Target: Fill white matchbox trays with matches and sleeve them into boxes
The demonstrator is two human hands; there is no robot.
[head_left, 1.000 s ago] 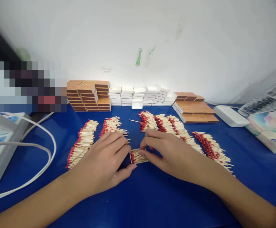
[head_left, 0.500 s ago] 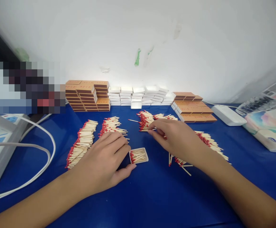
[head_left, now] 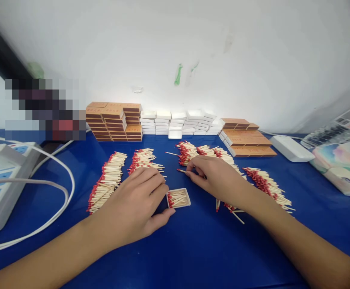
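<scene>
A small white matchbox tray lies on the blue tabletop, partly filled with red-headed matches. My left hand rests at its left end, index fingertip by the far corner and thumb by the near one, lightly gripping it. Between the thumb and fingers of my right hand is a single match, its red head pointing left. That hand is beside a match pile, back and right of the tray. Part of the matches to the right is hidden behind my right hand and forearm.
Along the wall stand stacked brown matchboxes, white trays and more matchboxes. Further match rows lie left and right. A power strip with white cables is at left; a white adapter and tissue pack at right.
My right hand has drawn back slightly from the pile toward me, and a match now shows in its pinch. My left hand stays at the tray. The view has shifted slightly.
</scene>
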